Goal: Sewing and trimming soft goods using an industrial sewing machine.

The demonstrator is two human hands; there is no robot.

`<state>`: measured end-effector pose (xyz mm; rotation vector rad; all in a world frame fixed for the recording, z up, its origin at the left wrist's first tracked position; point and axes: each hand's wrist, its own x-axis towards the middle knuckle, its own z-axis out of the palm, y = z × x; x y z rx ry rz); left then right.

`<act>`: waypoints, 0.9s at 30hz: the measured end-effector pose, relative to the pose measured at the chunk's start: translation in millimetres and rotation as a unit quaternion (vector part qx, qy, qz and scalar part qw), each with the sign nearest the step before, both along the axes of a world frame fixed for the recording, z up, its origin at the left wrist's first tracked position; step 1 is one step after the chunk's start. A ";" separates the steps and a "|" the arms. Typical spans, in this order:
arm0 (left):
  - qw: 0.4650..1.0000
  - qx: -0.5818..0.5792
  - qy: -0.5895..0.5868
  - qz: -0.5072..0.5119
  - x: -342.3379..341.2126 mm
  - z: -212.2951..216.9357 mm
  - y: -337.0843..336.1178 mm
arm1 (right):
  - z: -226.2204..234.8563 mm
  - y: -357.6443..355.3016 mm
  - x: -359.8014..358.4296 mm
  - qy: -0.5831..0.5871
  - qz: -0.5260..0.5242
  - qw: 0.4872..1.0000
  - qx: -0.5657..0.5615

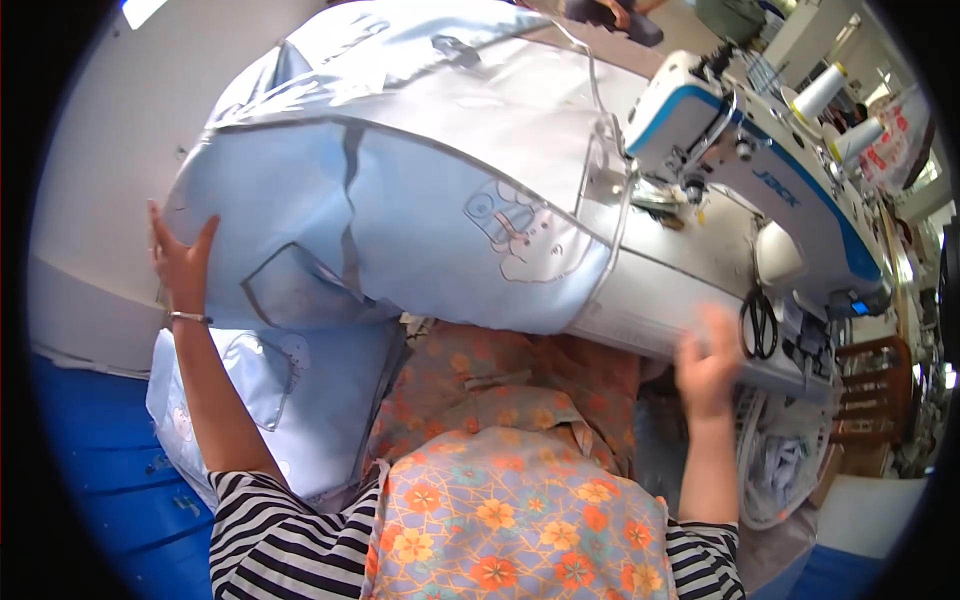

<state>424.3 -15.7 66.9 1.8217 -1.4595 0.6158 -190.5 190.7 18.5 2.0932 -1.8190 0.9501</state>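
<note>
A big light blue fabric bag (400, 190) with grey piping, clear plastic panels and a printed cartoon figure lies across the sewing table (655, 310). My left hand (182, 262) presses flat against the bag's left end, fingers spread, a thin bracelet on the wrist. Blurred by motion, my right hand (706, 362) hovers at the table's front edge, fingers apart, holding nothing. It is just left of black scissors (759, 323). A white and blue sewing machine (760, 170) stands behind the bag's right end.
More light blue bags (270, 400) are piled at my left knee on a blue surface (100, 470). Thread cones (835, 110) stand behind the machine. A white mesh basket (785, 470) hangs at the right. My orange flowered apron (510, 500) fills the lower middle.
</note>
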 end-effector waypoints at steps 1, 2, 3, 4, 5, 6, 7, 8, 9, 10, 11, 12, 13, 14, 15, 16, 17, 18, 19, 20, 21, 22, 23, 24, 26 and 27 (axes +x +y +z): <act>0.998 0.013 0.013 -0.061 24.5 -3.2 -9.4 | -8.1 -6.4 24.7 -0.038 0.091 0.993 0.057; 0.990 0.082 0.084 -0.082 43.1 -7.4 -15.2 | -17.2 -15.1 52.8 -0.081 0.145 0.979 0.120; 0.982 0.160 0.074 -0.063 57.5 -8.1 -21.3 | -24.8 -24.3 81.2 -0.122 0.182 0.962 0.163; 0.975 0.206 0.069 -0.039 64.3 -12.9 -21.7 | -29.5 -31.6 104.4 -0.129 0.180 0.960 0.171; 0.983 0.171 0.053 -0.043 68.0 -12.9 -22.3 | -29.4 -41.0 121.4 -0.122 0.174 0.967 0.140; 0.984 0.157 0.067 -0.041 68.2 -10.9 -18.6 | -25.7 -48.3 130.2 -0.114 0.163 0.974 0.112; 0.994 0.064 0.056 -0.064 65.3 -7.2 -14.0 | -20.4 -54.3 135.8 -0.086 0.133 0.982 0.099; 0.987 0.098 0.125 -0.022 62.8 -0.4 -5.5 | -13.6 -61.9 135.1 -0.078 0.103 0.989 0.068; 0.984 0.097 0.103 -0.110 59.8 7.1 4.3 | -6.5 -67.6 132.4 -0.074 0.083 0.993 0.036; 0.975 0.083 0.140 -0.153 57.9 15.3 13.3 | 0.3 -72.0 127.7 -0.074 0.081 0.994 0.029; 0.953 0.133 0.134 -0.235 56.2 19.9 23.0 | 6.2 -75.1 120.4 -0.083 0.053 0.995 0.005; 0.932 0.138 0.147 -0.302 55.8 20.2 30.2 | 10.3 -72.4 111.7 -0.090 0.014 0.996 -0.011; 0.904 0.189 0.178 -0.341 56.5 15.2 33.9 | 11.4 -68.2 104.2 -0.081 -0.011 0.997 -0.003; 0.896 0.240 0.175 -0.332 59.2 6.3 35.1 | 10.1 -63.8 98.8 -0.173 0.008 0.984 0.051; 0.903 0.274 0.181 -0.278 62.4 -7.7 32.1 | 7.3 -58.7 94.9 -0.276 0.018 0.952 0.133; 0.917 0.280 0.154 -0.240 68.9 -20.8 27.3 | 3.6 -54.6 93.9 -0.308 0.019 0.937 0.162; 0.909 0.308 0.160 -0.231 76.4 -35.4 22.3 | 0.5 -50.4 94.2 -0.302 0.028 0.942 0.146; 0.919 0.306 0.132 -0.211 80.8 -52.5 11.8 | -2.5 -49.4 96.9 -0.299 0.038 0.943 0.141; 0.927 0.319 0.101 -0.172 82.5 -70.2 4.5 | -4.5 -50.6 99.9 -0.298 0.052 0.944 0.127; 0.929 0.301 0.049 -0.211 80.7 -85.3 -2.5 | -5.7 -53.3 103.6 -0.269 0.072 0.955 0.102; 0.931 0.306 0.012 -0.199 76.2 -95.8 -3.5 | -5.5 -56.1 106.6 -0.277 0.093 0.952 0.095; 0.956 0.227 -0.043 -0.180 66.3 -102.7 -4.2 | -3.9 -57.8 108.5 -0.247 0.084 0.958 0.120; 0.964 0.208 -0.026 -0.166 57.3 -99.9 -0.3 | -1.8 -60.7 110.1 -0.207 0.051 0.960 0.180; 0.972 0.118 -0.022 -0.202 44.5 -92.0 5.5 | 1.0 -62.1 109.4 -0.217 0.044 0.956 0.191; 0.949 0.065 0.034 -0.306 17.2 -58.7 16.3 | 5.1 -64.9 106.3 -0.271 0.081 0.944 0.170; 0.948 0.055 0.036 -0.310 4.6 -37.2 17.4 | 5.6 -65.3 104.8 -0.312 0.051 0.923 0.218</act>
